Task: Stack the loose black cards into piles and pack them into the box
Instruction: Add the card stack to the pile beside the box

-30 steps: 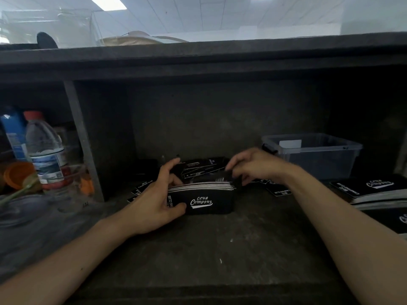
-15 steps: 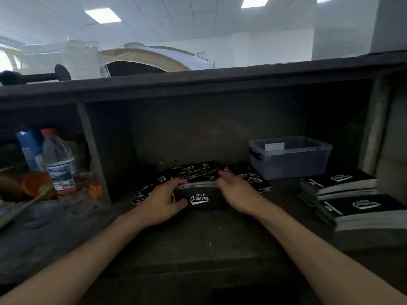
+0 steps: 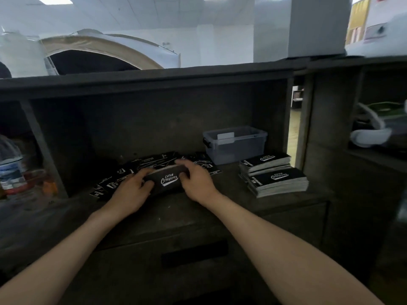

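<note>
A pile of black cards (image 3: 168, 178) with white lettering stands on its long edge on the dark shelf, printed face toward me. My left hand (image 3: 132, 190) grips its left end and my right hand (image 3: 196, 183) grips its right end, fingers curled over the top. Behind the pile, loose black cards (image 3: 154, 161) lie scattered across the shelf. Two neat stacks of black cards (image 3: 275, 175) sit to the right. A clear plastic box (image 3: 235, 144) stands behind them at the back.
A dark shelf top (image 3: 154, 78) overhangs the niche. A divider (image 3: 44, 150) walls off the left compartment, where a water bottle (image 3: 11, 168) stands. A post (image 3: 319, 128) bounds the right side, with white and green items (image 3: 374, 128) beyond. A drawer front (image 3: 193, 256) lies below.
The view has pulled back and swung right. My right hand has come from the top of the pile down onto its right end, so both hands now clasp the pile.
</note>
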A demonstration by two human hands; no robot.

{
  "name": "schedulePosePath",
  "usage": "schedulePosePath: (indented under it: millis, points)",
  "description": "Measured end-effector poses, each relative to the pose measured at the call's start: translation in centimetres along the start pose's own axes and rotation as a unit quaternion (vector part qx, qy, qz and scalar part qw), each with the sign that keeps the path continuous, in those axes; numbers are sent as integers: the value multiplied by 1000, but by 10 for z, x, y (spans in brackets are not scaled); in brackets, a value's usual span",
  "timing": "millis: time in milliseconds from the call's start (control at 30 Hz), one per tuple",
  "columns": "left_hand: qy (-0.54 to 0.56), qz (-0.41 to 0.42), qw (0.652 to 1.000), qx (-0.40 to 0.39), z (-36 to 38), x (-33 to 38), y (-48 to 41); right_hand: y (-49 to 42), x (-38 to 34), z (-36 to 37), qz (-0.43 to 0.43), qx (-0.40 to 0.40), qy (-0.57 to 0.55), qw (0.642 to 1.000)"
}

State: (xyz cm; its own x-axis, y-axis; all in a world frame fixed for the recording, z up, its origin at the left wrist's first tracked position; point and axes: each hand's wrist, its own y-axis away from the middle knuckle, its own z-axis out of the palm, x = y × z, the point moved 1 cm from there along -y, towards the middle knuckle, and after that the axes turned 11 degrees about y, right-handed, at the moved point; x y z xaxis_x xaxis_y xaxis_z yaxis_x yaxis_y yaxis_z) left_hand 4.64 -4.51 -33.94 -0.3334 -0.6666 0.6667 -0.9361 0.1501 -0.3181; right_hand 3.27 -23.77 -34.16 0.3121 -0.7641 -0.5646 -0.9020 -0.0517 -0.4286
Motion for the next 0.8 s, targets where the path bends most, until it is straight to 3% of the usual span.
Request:
schedulePosePath:
  millis: [133,300,467,600,800]
  points:
    - [169,-45,984,34,15,52,-5,13,17,-70,15,75,17,997]
    - [341,-101,930,-96,69,142,-10,32,70,-159,148,127,59,979]
    - [261,-86,949,-155,128,183,-19,55,116,-190,258,118,155,946]
    - [137,-35,982,-125,150,177,-15,65,131,-179,288,112,205,929]
    - [215,30,970,-107,146,152,-16,59,110,-162,228,192,388,872]
